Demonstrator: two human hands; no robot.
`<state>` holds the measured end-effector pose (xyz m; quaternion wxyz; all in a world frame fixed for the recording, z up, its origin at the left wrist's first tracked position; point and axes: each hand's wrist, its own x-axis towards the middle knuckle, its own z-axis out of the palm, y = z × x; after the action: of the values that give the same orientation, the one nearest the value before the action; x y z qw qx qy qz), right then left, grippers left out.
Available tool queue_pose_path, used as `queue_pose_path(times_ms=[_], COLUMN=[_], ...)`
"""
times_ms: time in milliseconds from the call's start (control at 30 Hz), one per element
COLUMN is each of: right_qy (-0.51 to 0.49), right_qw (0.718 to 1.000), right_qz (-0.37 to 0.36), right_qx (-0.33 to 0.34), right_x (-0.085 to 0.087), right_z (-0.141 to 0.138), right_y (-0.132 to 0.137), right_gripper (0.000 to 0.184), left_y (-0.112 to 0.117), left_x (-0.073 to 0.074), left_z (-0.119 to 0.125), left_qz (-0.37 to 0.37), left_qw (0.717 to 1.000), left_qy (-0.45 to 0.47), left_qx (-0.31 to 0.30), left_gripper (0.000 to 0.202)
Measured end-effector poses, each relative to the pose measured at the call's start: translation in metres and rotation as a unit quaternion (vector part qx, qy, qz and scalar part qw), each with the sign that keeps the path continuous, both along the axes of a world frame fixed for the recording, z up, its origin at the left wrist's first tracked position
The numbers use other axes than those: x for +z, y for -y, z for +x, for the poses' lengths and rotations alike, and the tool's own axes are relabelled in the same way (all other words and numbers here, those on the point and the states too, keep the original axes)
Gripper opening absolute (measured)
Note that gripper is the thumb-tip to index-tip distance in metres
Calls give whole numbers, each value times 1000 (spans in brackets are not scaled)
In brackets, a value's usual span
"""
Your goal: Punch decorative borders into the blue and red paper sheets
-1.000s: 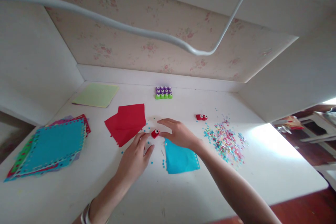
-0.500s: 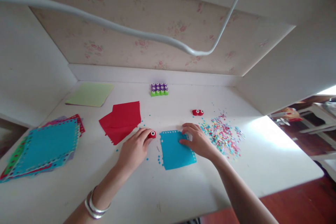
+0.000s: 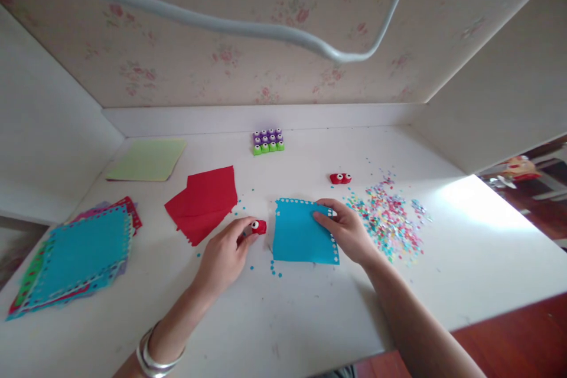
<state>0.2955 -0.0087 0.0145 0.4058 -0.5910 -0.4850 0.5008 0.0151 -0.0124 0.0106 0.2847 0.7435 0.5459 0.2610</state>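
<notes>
Between thumb and fingers of my left hand (image 3: 225, 251) is a small red craft punch (image 3: 259, 227) with a round white button on top. It sits just left of a blue paper sheet (image 3: 303, 236), apart from it. My right hand (image 3: 345, 227) pinches that sheet near its upper right corner, thumb on top, fingers partly hidden behind the edge. Small punched holes run along the sheet's top and right edges; the left and bottom edges look plain. A few blue paper cutouts (image 3: 274, 270) lie below the sheet's lower left corner.
Red sheets (image 3: 204, 204) lie left of my hands, beyond them a pale green stack (image 3: 148, 159). A pile of hole-edged sheets (image 3: 84, 248) is at far left. Purple and green punches (image 3: 268, 142) stand at the back, two red punches (image 3: 341, 178) and scattered confetti (image 3: 392, 218) at right.
My right hand has turned the blue sheet and lifted it slightly up and away. The red punch in my left hand is tilted differently. The view has shifted a little.
</notes>
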Motion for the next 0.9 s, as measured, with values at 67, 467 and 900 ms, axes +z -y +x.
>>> queue_pose_path(times_ms=[67, 467, 900], right_qy=[-38, -82, -1], right_qw=[999, 995, 998], right_qz=[-18, -49, -26], right_qx=[6, 27, 49], right_x=[-2, 1, 4], right_z=[-2, -13, -15], right_y=[0, 1, 1], right_gripper=[36, 39, 39], left_y=[-1, -2, -1], left_x=[-1, -9, -7], left_z=[0, -1, -1], left_qz=[0, 31, 95], left_qw=[1000, 999, 992], left_qy=[-6, -14, -27], left_qx=[-3, -28, -81], left_gripper=[27, 27, 26])
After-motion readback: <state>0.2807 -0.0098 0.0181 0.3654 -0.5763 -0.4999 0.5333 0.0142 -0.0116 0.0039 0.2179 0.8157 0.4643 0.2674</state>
